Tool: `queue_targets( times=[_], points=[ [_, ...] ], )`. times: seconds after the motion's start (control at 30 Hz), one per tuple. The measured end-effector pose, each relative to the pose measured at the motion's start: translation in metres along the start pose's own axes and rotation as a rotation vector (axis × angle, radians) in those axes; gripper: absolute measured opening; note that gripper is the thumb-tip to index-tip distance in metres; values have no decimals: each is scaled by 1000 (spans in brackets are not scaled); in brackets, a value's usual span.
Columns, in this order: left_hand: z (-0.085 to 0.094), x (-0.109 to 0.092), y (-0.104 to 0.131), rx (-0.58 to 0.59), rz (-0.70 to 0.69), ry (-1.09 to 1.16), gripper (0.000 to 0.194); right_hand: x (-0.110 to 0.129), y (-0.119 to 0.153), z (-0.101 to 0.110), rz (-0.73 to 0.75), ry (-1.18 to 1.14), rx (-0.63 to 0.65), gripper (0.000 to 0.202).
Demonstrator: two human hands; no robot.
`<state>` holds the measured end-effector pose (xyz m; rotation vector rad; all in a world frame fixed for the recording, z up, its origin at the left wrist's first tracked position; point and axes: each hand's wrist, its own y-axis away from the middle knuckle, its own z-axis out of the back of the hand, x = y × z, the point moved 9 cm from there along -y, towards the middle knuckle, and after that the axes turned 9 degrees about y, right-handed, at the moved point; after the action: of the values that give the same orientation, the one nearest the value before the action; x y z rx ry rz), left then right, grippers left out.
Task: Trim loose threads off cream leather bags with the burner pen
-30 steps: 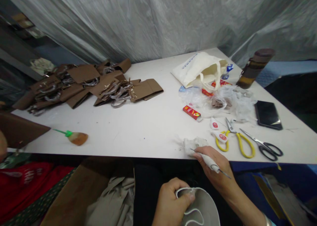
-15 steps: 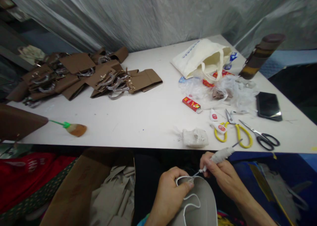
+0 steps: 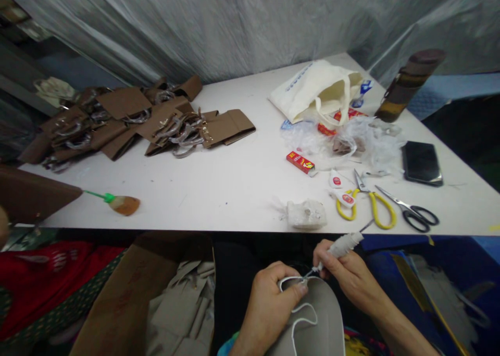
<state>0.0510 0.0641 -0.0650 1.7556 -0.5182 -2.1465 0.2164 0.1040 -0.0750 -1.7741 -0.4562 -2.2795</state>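
My left hand (image 3: 269, 299) pinches the upper edge of a grey bag piece (image 3: 326, 309) with pale, wavy edges, held low in front of my lap. In my right hand (image 3: 347, 275) is an awl (image 3: 346, 244) with a handle wrapped in whitish material. Its thin metal shaft slants down to the edge of the bag piece, right by my left thumb. Whether the tip goes through the material is hidden by the thumb. A second thin metal rod sticks out from the handle's upper end, toward the table.
On the white table (image 3: 219, 200) lie yellow-handled scissors (image 3: 371, 202), black-handled scissors (image 3: 414, 213), a whitish wrapped block (image 3: 307, 214), a phone (image 3: 422, 162) and a glue bottle (image 3: 125, 205). Brown bags (image 3: 125, 106) are piled at left. A cardboard box (image 3: 105, 299) with grey pieces stands below.
The view has shifted slightly. My right hand and the awl have moved a little toward my left hand. Part of another person's hand now shows at the far left edge.
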Motion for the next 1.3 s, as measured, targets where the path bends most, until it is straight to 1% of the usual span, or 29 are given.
queue_targets(
  times=[0.27,0.37,0.53,0.67,0.87,0.97,1.13,1.3],
  points=[
    [-5,-5,6,10,-97,-51,12,11,-4,-2,29,26,45,49],
    [-3,-5,7,7,-112,-46,13,9,-5,-3,23,4,49,50],
    [1,-7,7,3,-118,-8,14,-1,-1,-5,-16,-42,29,49],
    [5,-6,5,-8,-112,28,13,-2,3,-6,-13,-83,8,47],
    [5,-1,4,-9,-113,58,14,3,0,-9,-1,-88,8,54],
    [4,0,5,3,-118,55,14,6,-6,-11,-10,-59,18,57],
    [8,-1,4,17,-114,71,13,17,-19,-15,13,-40,53,64],
    [9,1,4,9,-96,93,12,27,-22,-18,51,-18,99,60]
  ],
)
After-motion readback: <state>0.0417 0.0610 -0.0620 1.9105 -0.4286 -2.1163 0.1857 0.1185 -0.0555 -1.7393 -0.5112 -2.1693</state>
